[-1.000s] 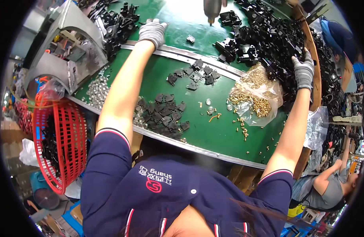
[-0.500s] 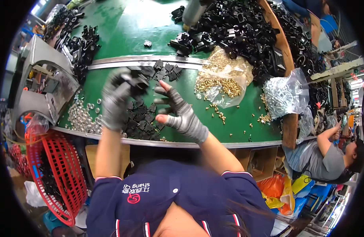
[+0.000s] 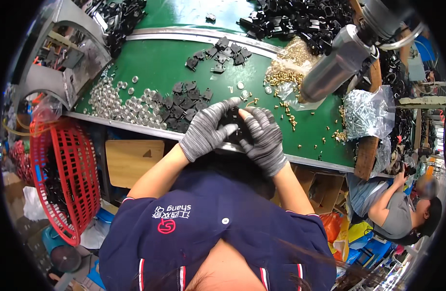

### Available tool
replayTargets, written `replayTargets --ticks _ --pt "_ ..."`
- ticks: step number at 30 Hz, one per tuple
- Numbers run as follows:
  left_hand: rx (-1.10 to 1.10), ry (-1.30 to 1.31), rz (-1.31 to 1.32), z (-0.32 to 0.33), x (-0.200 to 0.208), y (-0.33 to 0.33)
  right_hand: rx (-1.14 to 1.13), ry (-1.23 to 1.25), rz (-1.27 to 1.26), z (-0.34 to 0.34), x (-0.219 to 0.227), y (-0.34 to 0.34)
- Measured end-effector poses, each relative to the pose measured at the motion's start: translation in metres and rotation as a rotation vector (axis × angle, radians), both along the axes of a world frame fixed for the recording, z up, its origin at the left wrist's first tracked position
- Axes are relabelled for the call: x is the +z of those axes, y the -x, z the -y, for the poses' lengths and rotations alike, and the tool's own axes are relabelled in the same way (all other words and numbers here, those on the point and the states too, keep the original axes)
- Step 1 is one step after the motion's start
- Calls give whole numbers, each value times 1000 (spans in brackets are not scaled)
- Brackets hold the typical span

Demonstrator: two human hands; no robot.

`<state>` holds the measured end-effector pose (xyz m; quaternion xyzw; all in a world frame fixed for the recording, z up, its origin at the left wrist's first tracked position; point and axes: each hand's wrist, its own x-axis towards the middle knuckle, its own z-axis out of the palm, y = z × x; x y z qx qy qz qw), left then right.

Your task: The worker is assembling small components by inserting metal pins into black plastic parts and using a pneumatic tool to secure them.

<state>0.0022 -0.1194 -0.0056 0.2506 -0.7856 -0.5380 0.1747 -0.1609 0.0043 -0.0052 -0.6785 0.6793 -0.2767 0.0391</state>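
Note:
Close to the near table edge, my left hand (image 3: pixel 209 130) and my right hand (image 3: pixel 264 137), both in grey striped gloves, are closed from either side round a black plastic part (image 3: pixel 231 116). Fingers cover much of it, so its exact kind is hidden. Left of my left hand lies a heap of small flat black plastic pieces (image 3: pixel 184 103). Beyond that heap are shiny round metal-looking caps (image 3: pixel 135 107). A few brass-coloured screws (image 3: pixel 291 119) are scattered to the right of my right hand. More black pieces (image 3: pixel 224 52) lie farther back.
A metal cylindrical power tool (image 3: pixel 332 65) hangs over the table's right side. Bags of brass screws (image 3: pixel 294 60) and silver screws (image 3: pixel 369 114) stand near a wooden divider (image 3: pixel 367 157). A grey metal fixture (image 3: pixel 80 65) and red basket (image 3: pixel 70 169) are at left. Another person (image 3: pixel 395 211) sits at right.
My hands have come together at the near edge round the black part; before, my left hand held a black part farther left and my right was open. The view has shifted and the power tool swung right.

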Motion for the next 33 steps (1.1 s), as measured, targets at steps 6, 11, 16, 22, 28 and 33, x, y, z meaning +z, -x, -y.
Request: replayTargets --ticks 6,11,16,22,28,33 --pt "107 215 -47 3 -11 5 -211 -102 310 -19 -2 -3" --pt "59 164 -5 -6 5 7 -357 -246 420 -18 -4 -21" --pt "-110 330 -38 -2 7 17 -49 -2 754 -21 2 -23" --pt "-254 348 -28 7 -3 18 -281 -52 954 -7 26 36" --pt "-172 219 -159 39 23 10 -93 -220 227 67 0 62" --pt "-12 637 190 105 10 37 -40 -454 -96 94 -8 57"
